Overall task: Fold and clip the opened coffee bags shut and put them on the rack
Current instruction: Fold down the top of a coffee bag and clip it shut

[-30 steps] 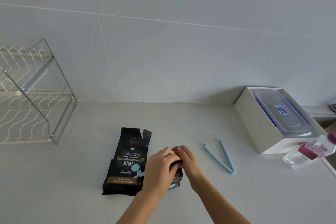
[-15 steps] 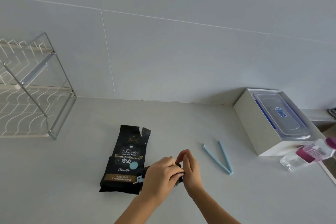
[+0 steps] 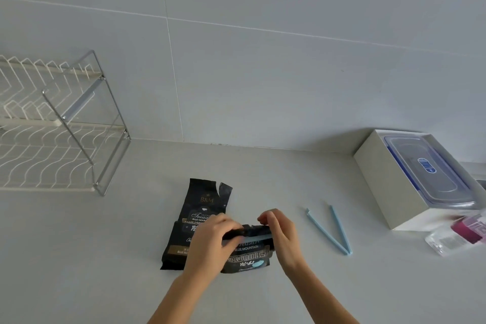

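Note:
Two black coffee bags are on the white counter. One coffee bag (image 3: 202, 208) lies flat with its torn top toward the wall. The nearer coffee bag (image 3: 248, 255) has its top folded over, with a light blue clip (image 3: 256, 239) running along the fold. My left hand (image 3: 213, 242) grips the fold's left end and my right hand (image 3: 282, 234) pinches its right end. A second light blue clip (image 3: 330, 231) lies open in a V to the right. The wire rack (image 3: 60, 129) stands at the far left.
A white box (image 3: 381, 181) holding a clear lidded container (image 3: 431, 173) sits at the right against the wall. A small clear bottle with a pink cap (image 3: 457, 234) lies in front of it. The tiled wall runs along the counter's back.
The nearer bag has come up from under my hands, so its front label and the blue clip along the fold show. My hands have spread apart to the two ends of the fold.

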Available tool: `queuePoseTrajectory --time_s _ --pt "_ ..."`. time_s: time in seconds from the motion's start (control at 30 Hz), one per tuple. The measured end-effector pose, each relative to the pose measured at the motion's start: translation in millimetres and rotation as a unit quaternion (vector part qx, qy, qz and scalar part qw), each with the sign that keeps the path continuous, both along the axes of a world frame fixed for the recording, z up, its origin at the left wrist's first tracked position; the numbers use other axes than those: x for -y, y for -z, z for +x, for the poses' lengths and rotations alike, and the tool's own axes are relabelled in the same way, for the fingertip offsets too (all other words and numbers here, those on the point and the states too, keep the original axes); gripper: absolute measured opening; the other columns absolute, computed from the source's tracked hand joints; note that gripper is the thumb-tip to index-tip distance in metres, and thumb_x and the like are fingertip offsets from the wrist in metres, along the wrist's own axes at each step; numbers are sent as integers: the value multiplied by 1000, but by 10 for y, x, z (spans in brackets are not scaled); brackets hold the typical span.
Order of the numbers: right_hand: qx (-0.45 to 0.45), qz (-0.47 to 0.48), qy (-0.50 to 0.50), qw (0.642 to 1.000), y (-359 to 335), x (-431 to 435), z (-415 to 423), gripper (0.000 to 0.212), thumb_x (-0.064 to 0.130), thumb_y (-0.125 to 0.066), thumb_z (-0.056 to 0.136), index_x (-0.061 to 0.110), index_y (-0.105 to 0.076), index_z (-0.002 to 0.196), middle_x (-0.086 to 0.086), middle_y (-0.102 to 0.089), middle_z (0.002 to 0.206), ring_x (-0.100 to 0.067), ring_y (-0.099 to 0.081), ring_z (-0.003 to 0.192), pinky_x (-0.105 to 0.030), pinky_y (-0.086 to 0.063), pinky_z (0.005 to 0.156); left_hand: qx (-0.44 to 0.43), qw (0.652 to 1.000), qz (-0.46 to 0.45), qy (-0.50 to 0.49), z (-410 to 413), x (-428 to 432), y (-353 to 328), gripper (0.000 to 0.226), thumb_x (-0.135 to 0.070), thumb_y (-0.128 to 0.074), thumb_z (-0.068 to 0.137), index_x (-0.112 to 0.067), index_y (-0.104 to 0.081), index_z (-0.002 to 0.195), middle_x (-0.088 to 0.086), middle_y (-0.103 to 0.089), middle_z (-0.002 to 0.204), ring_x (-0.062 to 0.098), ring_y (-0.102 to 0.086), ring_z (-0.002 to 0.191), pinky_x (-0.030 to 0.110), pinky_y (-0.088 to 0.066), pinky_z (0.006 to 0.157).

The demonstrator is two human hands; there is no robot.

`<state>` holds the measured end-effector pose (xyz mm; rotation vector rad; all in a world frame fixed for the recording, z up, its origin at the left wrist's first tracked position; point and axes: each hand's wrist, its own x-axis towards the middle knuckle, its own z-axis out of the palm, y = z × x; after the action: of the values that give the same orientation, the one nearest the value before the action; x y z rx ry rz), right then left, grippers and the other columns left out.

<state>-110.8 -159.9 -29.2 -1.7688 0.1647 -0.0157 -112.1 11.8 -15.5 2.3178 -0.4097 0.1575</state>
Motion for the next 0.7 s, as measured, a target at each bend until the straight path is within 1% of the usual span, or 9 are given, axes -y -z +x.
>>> queuePoseTrajectory --time_s 0.07,0.1,0.13,0.2,0.27,0.37,0.47,0.53,0.7 --pt "7 -34 -66 997 -46 -49 -6 27 40 -53 82 17 -61 71 3 -61 72 -8 -56 67 -21 -46 62 -6 999 -23 -22 0 -6 25 9 -25 -73 76 -22 -69 84 -12 -62 82 3 -56 79 19 -47 70" --pt "13 -67 -84 994 -56 -45 -4 21 39 -61 78 20 -61 71 5 -62 73 -7 -57 68 -20 -46 62 -1 999 -27 -26 -2 6 35 9 -23 -73 76 -21 -68 82 -12 -61 81 4 -55 78 19 -47 68" --pt "23 -106 -93 990 -53 -24 1 15 34 -68 74 21 -61 72 8 -61 75 -6 -57 71 -20 -47 64 8 999 -24 -26 -2 23 43 9 -22 -75 75 -20 -67 80 -11 -61 80 5 -55 77 19 -47 67" --pt "63 -199 -81 975 -24 41 -6 16 22 -78 69 21 -62 73 11 -58 80 -7 -55 79 -22 -47 68 33 999 -8 -15 -6 59 51 11 -18 -77 72 -20 -67 77 -10 -61 76 5 -54 74 19 -47 65" --pt "125 -277 -62 951 12 72 -39 17 20 -78 70 19 -61 72 13 -56 81 -9 -51 82 -24 -47 68 50 999 3 -3 -12 79 56 13 -17 -79 70 -21 -67 75 -11 -61 72 4 -52 71 17 -45 64" --pt "193 -363 -53 910 47 54 -104 17 22 -75 73 19 -58 69 9 -61 78 -8 -47 78 -21 -43 67 70 997 17 -13 -34 76 102 16 -17 -81 67 -22 -67 72 -11 -60 66 4 -51 66 14 -38 66" --pt "225 -392 -41 891 34 30 -124 17 17 -77 71 17 -61 66 6 -61 69 -12 -50 67 -27 -47 57 93 994 26 -44 -70 41 154 16 -19 -83 63 -23 -68 69 -11 -59 62 4 -50 66 15 -31 73" --pt "233 -406 -35 883 9 12 -127 16 17 -76 70 18 -62 64 6 -61 65 -15 -53 61 -28 -47 51 108 992 35 -52 -63 27 190 16 -20 -83 63 -23 -69 69 -12 -59 61 3 -47 69 17 -29 73" --pt "211 -402 -11 891 -12 37 -107 15 25 -73 70 22 -62 60 10 -60 58 -11 -53 56 -25 -44 44 114 992 23 -42 33 28 206 16 -20 -85 61 -22 -70 67 -11 -60 58 6 -47 63 17 -31 66"
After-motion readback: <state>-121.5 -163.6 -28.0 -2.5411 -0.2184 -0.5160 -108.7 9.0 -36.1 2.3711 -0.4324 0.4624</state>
